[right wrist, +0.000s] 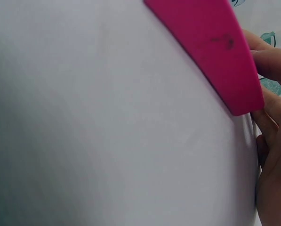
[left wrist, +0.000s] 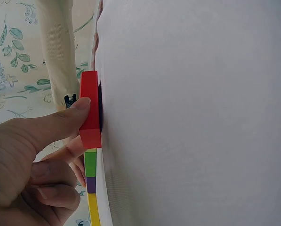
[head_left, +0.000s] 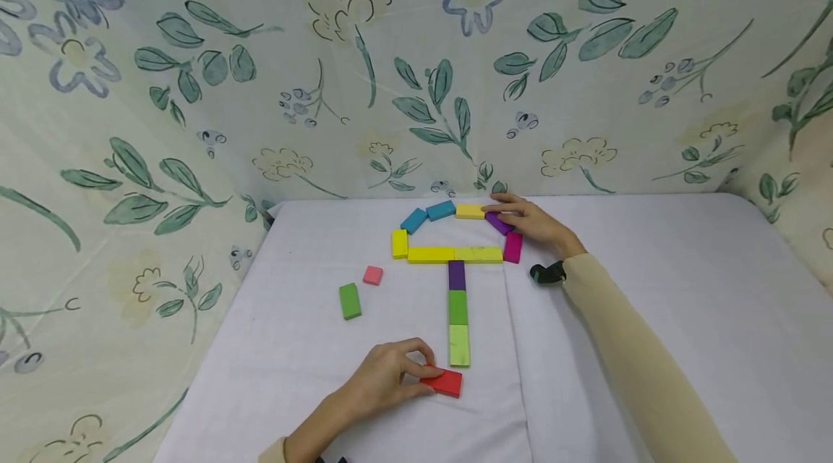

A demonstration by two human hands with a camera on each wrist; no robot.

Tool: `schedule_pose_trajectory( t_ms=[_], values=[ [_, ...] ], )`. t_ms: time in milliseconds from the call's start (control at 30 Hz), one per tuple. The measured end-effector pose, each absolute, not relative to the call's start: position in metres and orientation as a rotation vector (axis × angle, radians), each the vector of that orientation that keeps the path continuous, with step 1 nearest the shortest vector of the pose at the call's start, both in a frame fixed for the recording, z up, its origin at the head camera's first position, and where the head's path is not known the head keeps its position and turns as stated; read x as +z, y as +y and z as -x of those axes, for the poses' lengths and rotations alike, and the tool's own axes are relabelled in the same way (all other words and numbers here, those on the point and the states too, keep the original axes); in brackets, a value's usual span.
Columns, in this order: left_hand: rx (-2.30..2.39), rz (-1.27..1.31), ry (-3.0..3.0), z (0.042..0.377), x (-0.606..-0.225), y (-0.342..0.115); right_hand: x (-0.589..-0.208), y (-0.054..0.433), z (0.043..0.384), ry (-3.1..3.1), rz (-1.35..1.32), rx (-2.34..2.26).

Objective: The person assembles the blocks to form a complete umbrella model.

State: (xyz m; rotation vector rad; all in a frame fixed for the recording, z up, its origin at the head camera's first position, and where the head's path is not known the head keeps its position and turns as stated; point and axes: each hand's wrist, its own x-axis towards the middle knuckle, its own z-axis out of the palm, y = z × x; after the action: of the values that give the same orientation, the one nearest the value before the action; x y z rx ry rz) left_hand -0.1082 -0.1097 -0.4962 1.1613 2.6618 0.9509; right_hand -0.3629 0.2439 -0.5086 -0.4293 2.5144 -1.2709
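Observation:
My left hand point(head_left: 390, 375) pinches a red block point(head_left: 445, 383) between thumb and fingers, just below the bottom of a column of blocks. In the left wrist view the thumb presses the broad side of this red block point(left wrist: 88, 103). At the upper right of the arch, my right hand point(head_left: 536, 223) touches a purple block point(head_left: 497, 223) with fairly straight fingers. A yellow block point(head_left: 470, 211) lies at its fingertips and a magenta block point(head_left: 513, 247) just below. The magenta block point(right wrist: 215, 52) partly hides the right fingers in the right wrist view.
Blue blocks point(head_left: 441, 210) continue the arch leftward to a yellow block point(head_left: 399, 244). Yellow bars point(head_left: 431, 255) run across beneath it, above the purple-and-green column point(head_left: 458, 307). Loose green point(head_left: 350, 302) and pink point(head_left: 373, 275) blocks lie left on the white cloth point(head_left: 280, 347).

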Motion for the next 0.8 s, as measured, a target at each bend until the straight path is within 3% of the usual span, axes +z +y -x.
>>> schedule_pose_trajectory(
  t_ms=[467,800],
  values=[
    [0.906,-1.199,2.669,0.112,-0.495,-0.104,-0.508,0.245,0.363,2.545,0.464,-1.22],
    [0.981,-1.069,2.576,0.113,-0.492,-0.116,-0.508,0.245,0.363,2.527,0.445,-1.253]
  ],
)
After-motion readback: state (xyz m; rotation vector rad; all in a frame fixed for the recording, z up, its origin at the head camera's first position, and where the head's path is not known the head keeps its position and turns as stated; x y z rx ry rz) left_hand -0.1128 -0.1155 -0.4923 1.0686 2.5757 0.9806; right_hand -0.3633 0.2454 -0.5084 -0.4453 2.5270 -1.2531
